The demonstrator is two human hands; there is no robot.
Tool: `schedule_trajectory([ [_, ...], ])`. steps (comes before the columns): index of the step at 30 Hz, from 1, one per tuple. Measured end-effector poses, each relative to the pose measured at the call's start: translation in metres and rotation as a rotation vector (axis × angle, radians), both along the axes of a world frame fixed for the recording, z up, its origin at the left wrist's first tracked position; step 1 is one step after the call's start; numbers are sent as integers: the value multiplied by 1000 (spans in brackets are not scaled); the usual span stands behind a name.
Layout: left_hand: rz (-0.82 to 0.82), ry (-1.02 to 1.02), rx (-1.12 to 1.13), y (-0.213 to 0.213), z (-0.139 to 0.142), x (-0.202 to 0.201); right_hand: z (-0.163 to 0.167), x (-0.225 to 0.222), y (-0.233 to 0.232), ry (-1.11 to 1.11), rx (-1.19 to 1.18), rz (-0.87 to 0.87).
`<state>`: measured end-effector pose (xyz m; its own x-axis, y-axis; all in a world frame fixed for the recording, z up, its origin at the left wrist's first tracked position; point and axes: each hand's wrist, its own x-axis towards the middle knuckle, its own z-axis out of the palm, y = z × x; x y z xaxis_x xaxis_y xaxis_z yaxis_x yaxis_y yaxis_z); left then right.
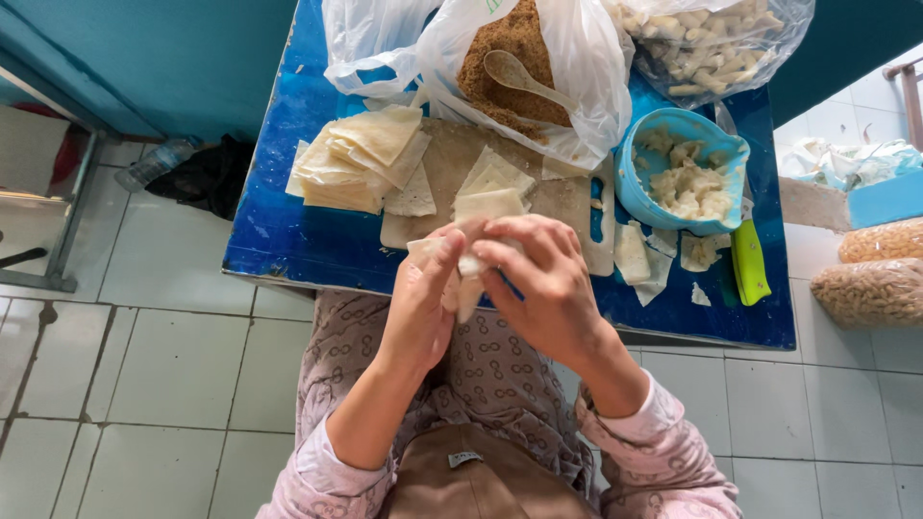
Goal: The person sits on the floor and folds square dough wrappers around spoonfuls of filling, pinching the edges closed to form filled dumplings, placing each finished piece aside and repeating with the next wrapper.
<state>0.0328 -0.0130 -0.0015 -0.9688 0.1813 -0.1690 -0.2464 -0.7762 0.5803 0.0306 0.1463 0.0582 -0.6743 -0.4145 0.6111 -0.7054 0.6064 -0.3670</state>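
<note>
Both hands, left hand and right hand, pinching shut a folded pastry wrapper above the blue table edge; risk of tearing or leaking from squeezing too hard

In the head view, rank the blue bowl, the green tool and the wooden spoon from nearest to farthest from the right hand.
From the right hand, which shares a pale wrapper with the other hand:
1. Blue bowl: up and to the right, on the blue table.
2. Green tool: farther right, near the table's edge.
3. Wooden spoon: farthest, straight above, in the bag of brown filling.
</note>
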Motion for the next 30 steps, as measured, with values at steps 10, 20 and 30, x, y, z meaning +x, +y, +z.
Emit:
schedule_trajectory([
  [10,-70,174,-556,-3,-4,5,-39,-16,42,-1076,-797,169],
  [20,278,607,-1489,3,18,-11,-39,-17,17,-363,-245,-316],
  [30,292,528,-1466,-7,10,-20,-28,-24,1,-123,30,-374],
])
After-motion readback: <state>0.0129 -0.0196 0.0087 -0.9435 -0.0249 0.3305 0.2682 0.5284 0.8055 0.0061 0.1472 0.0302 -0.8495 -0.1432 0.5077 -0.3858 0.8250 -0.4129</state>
